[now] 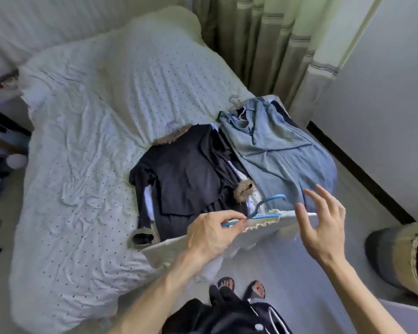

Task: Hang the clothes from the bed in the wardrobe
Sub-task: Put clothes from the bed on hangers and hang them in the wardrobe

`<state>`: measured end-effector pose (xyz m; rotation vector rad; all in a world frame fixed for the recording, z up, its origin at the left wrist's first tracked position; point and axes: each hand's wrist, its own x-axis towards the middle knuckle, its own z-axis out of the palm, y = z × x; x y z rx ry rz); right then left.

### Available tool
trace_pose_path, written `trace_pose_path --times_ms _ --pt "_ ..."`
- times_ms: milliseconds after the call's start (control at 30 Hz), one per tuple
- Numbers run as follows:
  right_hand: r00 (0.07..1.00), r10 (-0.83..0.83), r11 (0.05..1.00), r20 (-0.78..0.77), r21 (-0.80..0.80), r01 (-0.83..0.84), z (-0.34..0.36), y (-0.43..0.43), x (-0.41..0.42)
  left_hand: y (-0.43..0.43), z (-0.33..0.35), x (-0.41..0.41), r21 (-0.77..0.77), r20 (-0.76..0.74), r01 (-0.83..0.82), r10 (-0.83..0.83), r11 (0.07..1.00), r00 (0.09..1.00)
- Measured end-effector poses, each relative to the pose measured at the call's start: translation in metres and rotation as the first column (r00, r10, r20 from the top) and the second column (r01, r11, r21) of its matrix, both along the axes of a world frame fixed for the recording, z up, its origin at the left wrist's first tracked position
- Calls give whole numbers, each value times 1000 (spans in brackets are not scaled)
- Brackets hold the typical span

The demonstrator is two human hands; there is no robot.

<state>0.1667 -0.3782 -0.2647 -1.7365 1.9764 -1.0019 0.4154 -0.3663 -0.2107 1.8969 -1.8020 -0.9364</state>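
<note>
no readable text, no labels, no brands, no numbers on anything in view

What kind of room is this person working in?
Probably a home bedroom: a bed with a dotted white sheet, a dark coat lying on it, and long curtains hanging beside it.

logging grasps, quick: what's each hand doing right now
Left hand: grips the blue plastic hanger carrying the cream frilled garment.
Right hand: open, holding nothing.
</note>
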Motion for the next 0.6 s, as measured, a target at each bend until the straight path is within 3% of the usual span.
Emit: trace_pose_path --times_ms 100,233,367,600 --pt "970 -60 972 234 236 3 -13 -21 -9 -4 9 23 38 6 -49 49 998 999" --pt "844 -83 852 529 477 -215 -42 -43 -13 -10 20 52 67 -91 -73 79 995 993" --pt "761 -84 792 644 507 -342 -57 -62 0 -29 29 76 60 -212 -158 167 986 963" --pt "725 14 713 688 502 -490 -45 -105 44 -100 43 129 -61 -281 -274 247 960 927"
